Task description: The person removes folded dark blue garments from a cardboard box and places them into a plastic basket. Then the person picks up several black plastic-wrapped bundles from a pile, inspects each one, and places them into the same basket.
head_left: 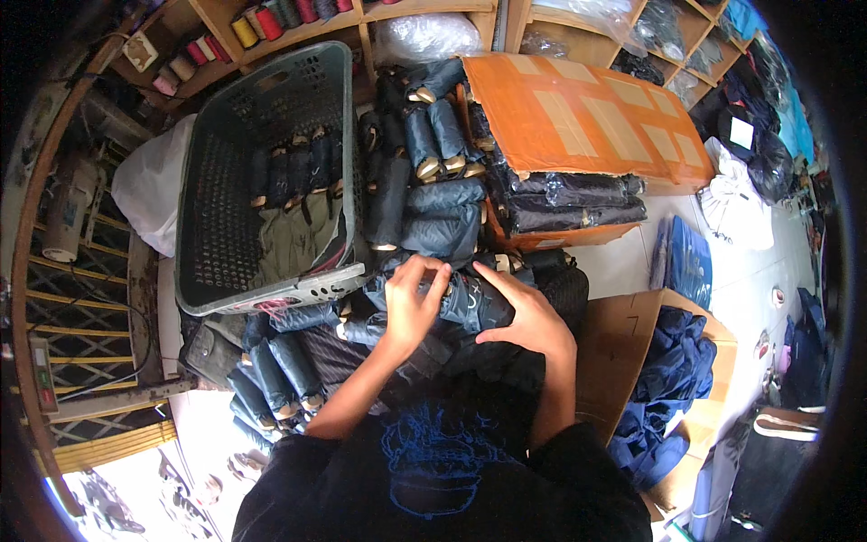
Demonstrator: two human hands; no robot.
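Observation:
A dark rolled cloth bundle with small coloured marks lies in front of me, between my hands. My left hand is at its left end, with thumb and forefinger brought together in a pinch. What the pinch holds, if anything, is too small to make out. My right hand spans the bundle's right end, thumb and forefinger spread wide apart. Beneath and beyond the bundle, more dark blue rolls with beige ends are heaped up. Several similar rolls lie to the left of my left forearm.
A grey-green plastic basket at the left contains rolls and olive cloth. An orange-topped carton with dark packets stands at the far right. Nearer right is an open cardboard box with navy cloth. Wooden shelves with thread spools run along the back.

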